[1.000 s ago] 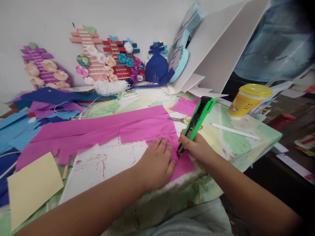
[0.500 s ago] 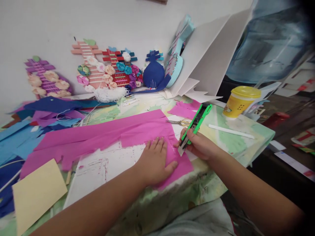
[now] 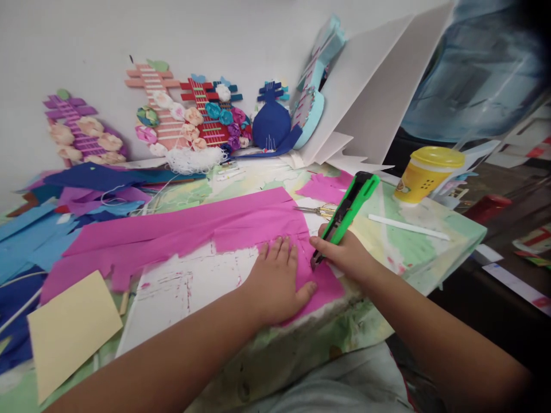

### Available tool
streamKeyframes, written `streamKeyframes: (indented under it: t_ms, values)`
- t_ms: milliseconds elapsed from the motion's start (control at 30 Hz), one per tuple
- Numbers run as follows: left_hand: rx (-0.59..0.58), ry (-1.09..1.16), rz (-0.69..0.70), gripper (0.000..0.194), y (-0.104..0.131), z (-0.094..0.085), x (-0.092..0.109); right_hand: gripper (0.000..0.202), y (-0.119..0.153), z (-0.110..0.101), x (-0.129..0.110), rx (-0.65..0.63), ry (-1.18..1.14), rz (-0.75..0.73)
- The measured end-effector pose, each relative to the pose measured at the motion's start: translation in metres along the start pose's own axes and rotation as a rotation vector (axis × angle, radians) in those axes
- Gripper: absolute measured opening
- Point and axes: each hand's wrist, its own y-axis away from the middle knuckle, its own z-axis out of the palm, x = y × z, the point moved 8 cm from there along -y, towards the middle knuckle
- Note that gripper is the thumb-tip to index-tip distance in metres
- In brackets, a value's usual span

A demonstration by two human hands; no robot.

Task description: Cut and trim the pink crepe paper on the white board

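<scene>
My left hand (image 3: 278,284) lies flat with its fingers spread on the pink crepe-like paper (image 3: 253,215), close to the front edge of the table. In my right hand (image 3: 346,252) is a green and black box cutter (image 3: 346,215), gripped with the blade end pointing down. Its tip is at the pink paper, just right of my left fingers; whether it touches, I cannot tell. Under the pink paper is a white board (image 3: 172,307) with dark scored lines. Gold-handled scissors (image 3: 321,211) lie beyond my right hand, partly on white paper.
A yellow cup (image 3: 426,178) stands at the right and a white strip (image 3: 407,228) lies before it. Blue and purple paper scraps (image 3: 90,183) heap at the left, near a cream card (image 3: 75,338). Flower-decorated craft guitars (image 3: 206,123) lean along the wall beside white boards (image 3: 365,86).
My right hand has turned the box cutter, so its blade is no longer seen broadside and sits at the pink paper. My left hand stays flat. The view has shifted slightly.
</scene>
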Motion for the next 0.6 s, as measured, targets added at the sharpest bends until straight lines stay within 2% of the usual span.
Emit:
streamKeyframes:
  t_ms: [200, 467, 600]
  values:
    - [0.004, 0.01, -0.002, 0.078, 0.0, 0.001, -0.001, 0.031, 0.0, 0.005, 0.0, -0.017, 0.146, 0.009]
    - [0.029, 0.019, 0.003, 0.076, 0.0, 0.0, -0.002, 0.03, -0.001, 0.012, -0.006, -0.035, 0.336, -0.051]
    - [0.024, 0.01, 0.0, 0.075, 0.0, 0.0, -0.002, 0.031, 0.0, 0.011, -0.008, -0.026, 0.346, -0.049]
